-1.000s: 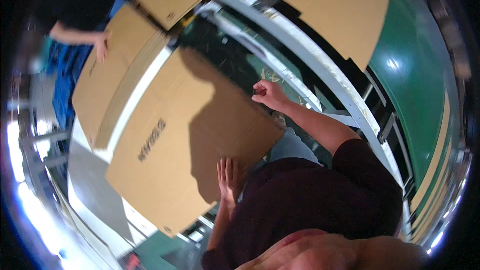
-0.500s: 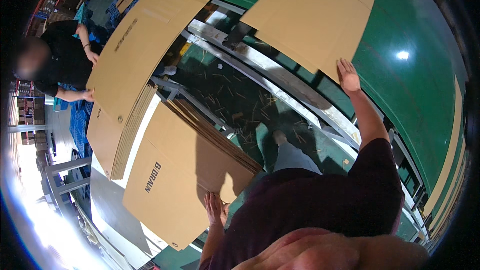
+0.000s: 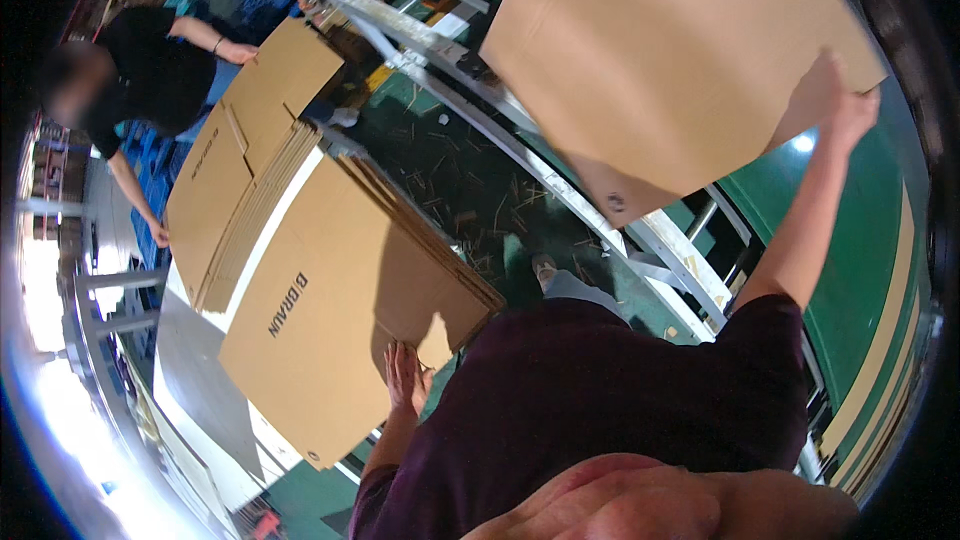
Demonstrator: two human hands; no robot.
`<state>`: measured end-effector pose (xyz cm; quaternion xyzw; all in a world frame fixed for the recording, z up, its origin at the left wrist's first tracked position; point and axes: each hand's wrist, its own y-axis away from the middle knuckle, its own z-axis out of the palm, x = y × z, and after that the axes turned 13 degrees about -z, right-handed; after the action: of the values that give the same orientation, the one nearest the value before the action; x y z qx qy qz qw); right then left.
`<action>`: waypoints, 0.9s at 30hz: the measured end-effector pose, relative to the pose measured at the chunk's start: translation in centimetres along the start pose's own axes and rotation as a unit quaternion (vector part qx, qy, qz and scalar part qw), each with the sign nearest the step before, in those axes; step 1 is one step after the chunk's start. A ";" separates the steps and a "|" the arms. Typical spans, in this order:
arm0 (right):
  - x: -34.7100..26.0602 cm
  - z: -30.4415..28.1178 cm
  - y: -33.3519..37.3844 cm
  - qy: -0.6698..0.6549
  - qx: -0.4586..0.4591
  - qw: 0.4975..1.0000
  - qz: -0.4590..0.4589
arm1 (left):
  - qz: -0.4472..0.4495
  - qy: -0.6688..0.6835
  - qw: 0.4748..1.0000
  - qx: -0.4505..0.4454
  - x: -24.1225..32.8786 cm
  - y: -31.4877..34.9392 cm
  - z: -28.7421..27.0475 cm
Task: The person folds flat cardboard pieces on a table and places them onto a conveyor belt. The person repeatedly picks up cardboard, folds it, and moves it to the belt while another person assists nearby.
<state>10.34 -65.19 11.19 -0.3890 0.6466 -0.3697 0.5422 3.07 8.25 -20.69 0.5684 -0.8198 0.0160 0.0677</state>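
Note:
My right hand grips the edge of a large flat cardboard sheet at the upper right. The brown sheet is tilted above the green surface and metal frame, with dark print at its top and a small mark at its near corner. At lower left, my left hand lies with fingers stretched out along the near edge of a stack of flattened cardboard boxes. Its top box is printed too, and my shadow falls across its right part.
A co-worker stands at far left, hands at a second cardboard stack. Between the stacks and the long metal frame, scraps litter the dark floor. A green surface and cardboard strips lie at right.
My right hand has moved outward to the right, and the sheet there now shows its printed face. The co-worker's large sheet has come down onto the left stack. My left hand stays at its stack.

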 end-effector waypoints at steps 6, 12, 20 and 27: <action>22.0 5.9 38.3 -0.264 -0.117 0.824 0.487 | 0.009 0.044 0.999 0.012 0.6 -2.5 0.3; 10.6 17.8 39.6 -0.525 -0.081 0.462 0.710 | -0.067 0.059 0.996 -0.009 1.0 -0.2 -2.2; -3.8 23.7 26.7 -0.564 -0.177 0.543 0.597 | -0.071 0.113 0.991 0.007 1.5 -0.5 -2.7; -25.3 4.9 37.0 -0.528 -0.351 0.553 0.540 | -0.057 0.127 0.988 0.063 1.0 -0.1 -1.8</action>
<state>14.14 -26.87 -12.34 -0.2512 0.4109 0.5209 0.7048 2.99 7.51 -18.77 0.6106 -0.7683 0.1359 0.1356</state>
